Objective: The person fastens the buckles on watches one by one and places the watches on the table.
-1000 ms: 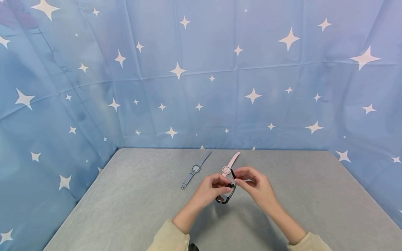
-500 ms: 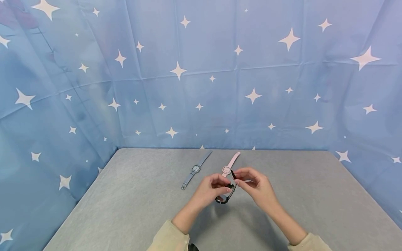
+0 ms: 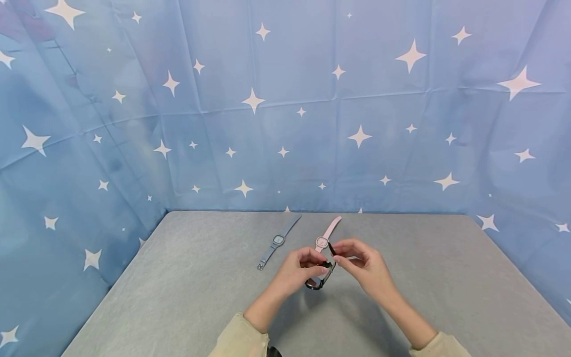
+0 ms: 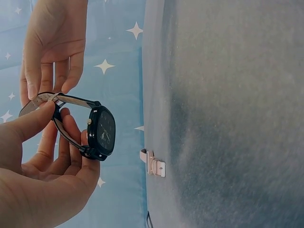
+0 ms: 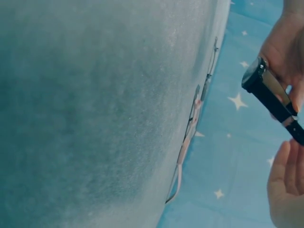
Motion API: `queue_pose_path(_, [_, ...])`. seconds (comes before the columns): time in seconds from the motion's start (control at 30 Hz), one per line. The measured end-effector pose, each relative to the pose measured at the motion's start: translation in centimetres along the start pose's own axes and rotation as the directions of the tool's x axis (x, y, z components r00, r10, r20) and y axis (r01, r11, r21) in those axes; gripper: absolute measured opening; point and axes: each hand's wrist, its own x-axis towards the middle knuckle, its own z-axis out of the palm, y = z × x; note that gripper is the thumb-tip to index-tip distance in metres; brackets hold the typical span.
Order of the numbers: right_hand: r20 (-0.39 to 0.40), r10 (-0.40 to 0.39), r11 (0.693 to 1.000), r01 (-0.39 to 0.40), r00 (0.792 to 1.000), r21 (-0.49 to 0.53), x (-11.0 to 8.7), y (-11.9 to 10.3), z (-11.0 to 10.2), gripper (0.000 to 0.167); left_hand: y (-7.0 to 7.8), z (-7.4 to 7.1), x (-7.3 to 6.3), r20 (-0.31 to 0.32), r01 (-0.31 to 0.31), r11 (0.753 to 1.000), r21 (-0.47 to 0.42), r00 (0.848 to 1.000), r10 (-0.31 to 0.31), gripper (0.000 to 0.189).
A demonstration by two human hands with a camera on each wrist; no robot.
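Note:
A black wristwatch (image 4: 103, 132) with a squarish dark dial is held above the table, its strap bent round into a loop. My left hand (image 3: 295, 273) pinches the strap near the buckle between thumb and fingers, the other fingers curling behind the loop in the left wrist view. With thumb and fingertips my right hand (image 3: 366, 265) pinches the free end of the strap, which runs through the buckle area. In the right wrist view the black strap (image 5: 271, 100) stretches from the watch case toward the right fingers.
Beyond the hands, a blue watch (image 3: 278, 240) lies flat and unbuckled on the grey table (image 3: 187, 277). A pink watch (image 3: 322, 242) lies right of it, partly hidden by the hands. A blue star-patterned cloth (image 3: 294, 124) hangs behind the table.
The black watch's case has shifted very slightly left. Both hands keep their grip on the strap and stay almost in place.

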Motion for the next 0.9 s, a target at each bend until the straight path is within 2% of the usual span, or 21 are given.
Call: queue_pose_path(0.9, [-0.004, -0.027, 0.999, 0.027, 1.000, -0.033, 0.01, -0.02, -0.08, 0.016, 0.10, -0.11, 0.08, -0.018, -0.028, 0.999, 0.032, 0.999, 0.029, 0.016])
